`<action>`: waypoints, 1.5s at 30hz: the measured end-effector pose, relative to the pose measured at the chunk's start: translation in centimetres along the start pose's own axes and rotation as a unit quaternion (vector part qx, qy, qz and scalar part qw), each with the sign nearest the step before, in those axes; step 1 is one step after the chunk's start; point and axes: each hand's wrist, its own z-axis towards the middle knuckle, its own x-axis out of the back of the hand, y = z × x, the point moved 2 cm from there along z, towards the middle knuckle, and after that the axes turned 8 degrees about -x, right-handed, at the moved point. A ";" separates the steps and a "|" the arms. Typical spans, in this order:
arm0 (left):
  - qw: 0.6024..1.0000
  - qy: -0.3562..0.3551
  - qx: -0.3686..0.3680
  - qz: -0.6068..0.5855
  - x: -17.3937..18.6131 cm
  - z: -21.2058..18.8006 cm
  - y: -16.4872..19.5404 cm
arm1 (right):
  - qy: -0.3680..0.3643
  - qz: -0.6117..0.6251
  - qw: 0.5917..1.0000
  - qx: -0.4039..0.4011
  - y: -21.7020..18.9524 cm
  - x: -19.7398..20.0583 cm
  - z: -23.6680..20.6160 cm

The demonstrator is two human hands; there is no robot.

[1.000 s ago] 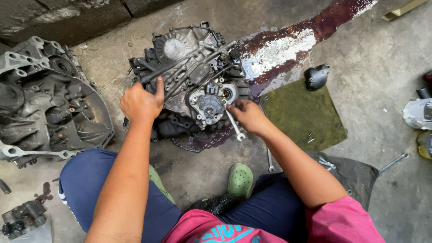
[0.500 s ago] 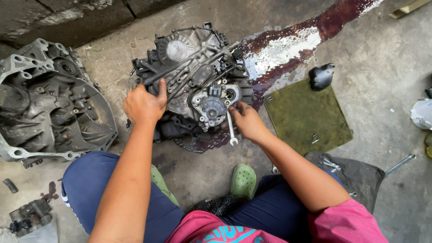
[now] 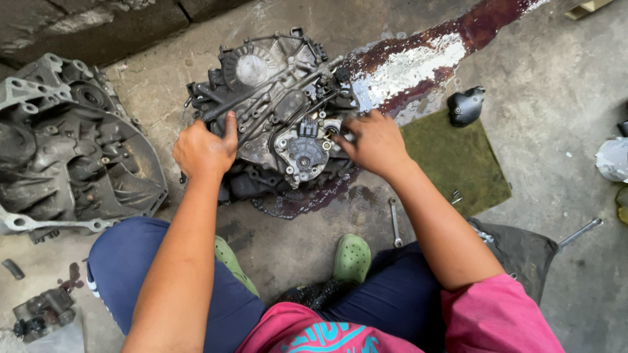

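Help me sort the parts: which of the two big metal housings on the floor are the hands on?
The dark gearbox housing in the middle, by the red fluid stain; both hands touch it. The grey bell housing at left lies untouched.

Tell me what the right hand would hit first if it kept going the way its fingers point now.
The right hand points left across the gearbox. Its fingers already sit at the round grey unit on the housing, so that looks first in line, though depth is unclear.

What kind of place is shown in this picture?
Probably an informal car repair workshop, with the work done on a concrete floor. A greasy gearbox lies under both hands, a second housing sits beside it, a dark red fluid spill stains the floor, and a wrench lies nearby.
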 end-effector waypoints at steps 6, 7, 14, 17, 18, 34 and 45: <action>1.000 0.008 -0.011 0.003 0.5 0.0 0.3 | 0.128 0.015 0.990 0.059 -0.7 4.0 0.4; 1.000 0.002 -0.006 0.005 0.6 0.1 0.3 | 0.132 0.049 0.990 0.025 -0.1 4.3 0.2; 1.000 0.000 0.000 0.002 0.5 0.0 0.2 | -0.100 0.186 0.964 -0.164 1.1 0.0 -4.1; 1.000 0.001 0.003 -0.005 0.5 -0.2 0.0 | -0.129 0.314 0.931 -0.137 -0.2 -2.1 -4.4; 1.000 0.001 0.003 -0.002 0.5 -0.2 0.0 | -0.127 0.359 0.918 -0.111 -0.6 -2.5 -4.3; 1.000 -0.002 0.000 -0.007 0.6 0.0 0.2 | -0.274 0.292 0.901 -0.165 -0.7 -2.2 -0.8; 1.000 0.003 -0.006 -0.006 0.7 -0.1 0.4 | -0.018 -0.007 0.998 0.052 -0.3 4.1 0.4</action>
